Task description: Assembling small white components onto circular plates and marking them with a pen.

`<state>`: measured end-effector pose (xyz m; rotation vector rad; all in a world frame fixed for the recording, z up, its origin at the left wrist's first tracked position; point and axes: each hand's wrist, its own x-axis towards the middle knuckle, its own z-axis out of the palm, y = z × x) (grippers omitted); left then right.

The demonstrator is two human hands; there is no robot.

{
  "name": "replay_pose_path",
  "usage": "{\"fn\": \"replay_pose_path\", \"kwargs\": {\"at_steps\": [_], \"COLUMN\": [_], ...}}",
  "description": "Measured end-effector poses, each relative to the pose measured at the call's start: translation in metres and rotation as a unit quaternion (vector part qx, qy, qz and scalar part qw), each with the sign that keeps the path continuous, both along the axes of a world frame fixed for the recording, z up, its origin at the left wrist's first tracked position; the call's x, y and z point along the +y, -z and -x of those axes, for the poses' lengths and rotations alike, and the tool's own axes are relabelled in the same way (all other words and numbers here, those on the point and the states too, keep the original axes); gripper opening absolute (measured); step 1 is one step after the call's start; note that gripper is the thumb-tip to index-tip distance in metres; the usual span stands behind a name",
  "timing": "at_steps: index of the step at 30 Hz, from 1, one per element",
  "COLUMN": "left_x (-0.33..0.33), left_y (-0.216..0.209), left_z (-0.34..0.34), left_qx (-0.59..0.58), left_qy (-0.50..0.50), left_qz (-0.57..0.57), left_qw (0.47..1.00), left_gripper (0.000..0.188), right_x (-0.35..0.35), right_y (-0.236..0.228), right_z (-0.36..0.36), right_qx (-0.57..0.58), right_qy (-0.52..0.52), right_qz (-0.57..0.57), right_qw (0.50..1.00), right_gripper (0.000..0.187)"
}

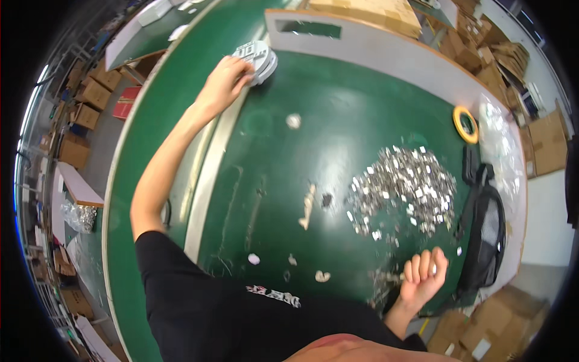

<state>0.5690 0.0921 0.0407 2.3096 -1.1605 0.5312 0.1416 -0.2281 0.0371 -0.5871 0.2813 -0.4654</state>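
Note:
At the far left of the bench, my left hand (226, 84) reaches out with bent fingers pressed together. It is at the near edge of a round, flat grey object (260, 57) with dark print, like a stack of discs or a tin lid. Whatever the fingertips may pinch is hidden. My right hand (422, 279) is at the near right, fingers curled in, with a small silvery piece (433, 269) showing by the thumb. Beyond it spreads a pile of small shiny metal pieces (416, 184) on the green table top (265, 157).
A black mesh bag (487, 235) and a yellow tape roll (465, 125) lie along the right side, beside clear plastic film (500, 139). A low grey partition (386, 48) borders the far side. A metal rail (208, 181) runs along the left. Pale scraps (308, 205) dot the middle.

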Motion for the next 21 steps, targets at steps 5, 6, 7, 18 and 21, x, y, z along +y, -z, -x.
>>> {"fn": "replay_pose_path", "kwargs": {"at_steps": [5, 6, 7, 18, 21], "left_x": [0.015, 0.017, 0.024, 0.019, 0.007], "left_y": [-0.027, -0.027, -0.024, 0.003, 0.009], "left_z": [0.195, 0.224, 0.248, 0.300, 0.298], "left_qx": [0.083, 0.085, 0.088, 0.191, 0.224], "left_qy": [0.100, 0.115, 0.124, -0.031, -0.095], "left_qz": [-0.095, -0.122, -0.146, -0.133, -0.142], "left_qw": [0.987, 0.982, 0.977, 0.972, 0.960], "left_gripper": [0.022, 0.025, 0.030, 0.084, 0.099], "right_x": [0.004, 0.000, 0.000, -0.039, -0.037], "right_y": [-0.015, -0.022, -0.029, 0.017, 0.019], "right_z": [0.000, 0.001, 0.007, -0.001, 0.006], "right_qx": [-0.008, -0.009, 0.027, 0.142, 0.145], "right_qy": [-0.111, -0.153, -0.132, -0.125, -0.123], "right_qz": [0.112, 0.182, 0.251, 0.802, 0.791], "right_qw": [0.987, 0.971, 0.959, 0.566, 0.581], "right_gripper": [0.034, 0.034, 0.032, 0.010, 0.010]}}
